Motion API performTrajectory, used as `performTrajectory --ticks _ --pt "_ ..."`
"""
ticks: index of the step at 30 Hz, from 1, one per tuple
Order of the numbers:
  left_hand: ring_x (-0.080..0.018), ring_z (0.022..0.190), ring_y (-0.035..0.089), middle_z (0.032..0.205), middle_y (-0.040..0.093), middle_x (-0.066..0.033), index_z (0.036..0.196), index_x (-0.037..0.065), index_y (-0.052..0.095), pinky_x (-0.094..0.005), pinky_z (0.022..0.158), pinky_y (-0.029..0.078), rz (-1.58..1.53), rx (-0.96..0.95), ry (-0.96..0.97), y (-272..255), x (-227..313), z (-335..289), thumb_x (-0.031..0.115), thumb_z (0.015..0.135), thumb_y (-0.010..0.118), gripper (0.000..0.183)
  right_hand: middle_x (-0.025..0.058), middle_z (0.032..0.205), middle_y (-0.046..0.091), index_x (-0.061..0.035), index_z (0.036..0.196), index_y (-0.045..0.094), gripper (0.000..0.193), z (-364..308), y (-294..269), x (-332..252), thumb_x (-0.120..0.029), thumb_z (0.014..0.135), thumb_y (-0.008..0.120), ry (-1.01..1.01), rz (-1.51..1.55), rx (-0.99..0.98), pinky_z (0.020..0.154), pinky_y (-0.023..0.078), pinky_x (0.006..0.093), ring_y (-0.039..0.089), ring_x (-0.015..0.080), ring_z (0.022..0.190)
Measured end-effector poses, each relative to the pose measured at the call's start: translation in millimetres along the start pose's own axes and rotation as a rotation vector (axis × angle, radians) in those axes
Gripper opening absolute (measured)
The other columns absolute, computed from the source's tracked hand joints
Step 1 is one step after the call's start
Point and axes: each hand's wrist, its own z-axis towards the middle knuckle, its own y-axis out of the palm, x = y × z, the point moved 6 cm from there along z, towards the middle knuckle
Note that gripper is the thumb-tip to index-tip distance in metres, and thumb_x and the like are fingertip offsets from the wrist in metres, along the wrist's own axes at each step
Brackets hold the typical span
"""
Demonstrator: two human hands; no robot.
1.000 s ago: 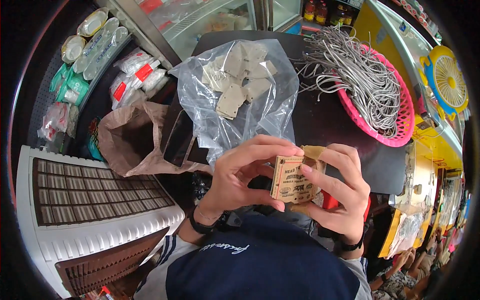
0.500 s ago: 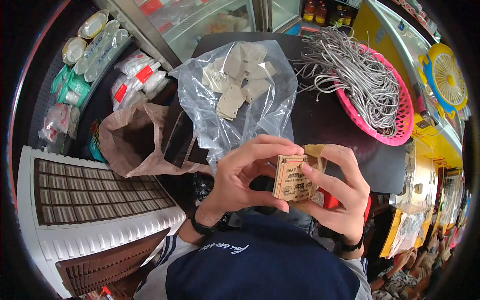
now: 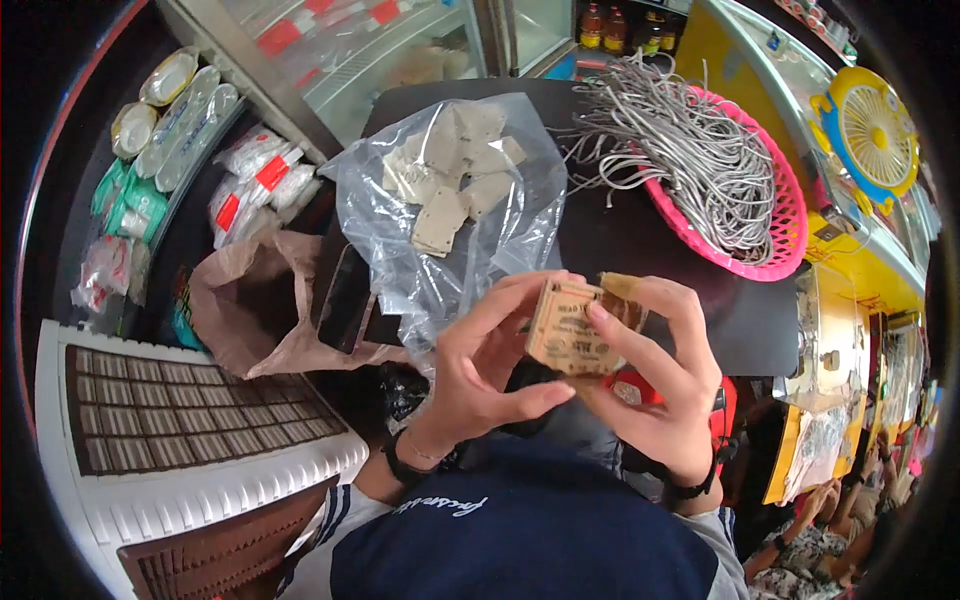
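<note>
Between my hands, over the table's near edge, is a small stack of tan printed cards (image 3: 574, 335), tilted with its printed face toward me. My right hand (image 3: 655, 375) grips its right side, one finger pressing on the print and the thumb side below. A tan covering shows at one of that hand's fingertips; I cannot tell what it is. My left hand (image 3: 490, 365) curves around the left side, fingers at the far edge and thumb at the lower corner. Beyond, a clear plastic bag (image 3: 545, 190) on the black table (image 3: 610, 235) has several blank grey-beige cards (image 3: 437, 220) on it.
A pink basket (image 3: 790, 225) heaped with grey cords (image 3: 700, 160) stands at the table's right. Left are a phone (image 3: 345, 300), an open brown bag (image 3: 210, 305) and a white air cooler (image 3: 60, 440). A yellow-blue fan (image 3: 875, 135) stands far right; other people's arms (image 3: 805, 515) show lower right.
The stack has tipped and turned slightly between my hands, with more of its left edge showing. Both hands have shifted a little with it. The whole view has moved slightly.
</note>
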Motion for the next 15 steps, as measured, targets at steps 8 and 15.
performTrajectory --ticks 8,15 --pt "-0.0128 0.103 0.057 0.111 0.059 -0.0085 0.125 -0.007 0.047 -0.0286 0.089 0.047 -0.082 0.169 -0.217 -12 -50 -7 -0.002 0.088 0.060 0.039 0.0144 0.113 0.055 -0.0037 0.110 0.063 0.054 -4 10 17 -0.008 0.058 0.079 0.047 -0.143 0.057 0.081 0.047 0.0387 0.054 0.0321 0.099" --pt "-0.0131 0.099 0.059 0.109 0.061 -0.0106 0.123 -0.003 0.051 -0.0269 0.085 0.050 0.109 0.199 -0.213 -12 -30 -2 -0.003 0.088 0.058 0.035 0.0146 0.115 0.055 0.0003 0.106 0.062 0.027 4 -27 86 -0.001 0.079 0.065 0.231 -0.407 0.255 0.087 0.045 0.0370 0.055 0.0302 0.103"
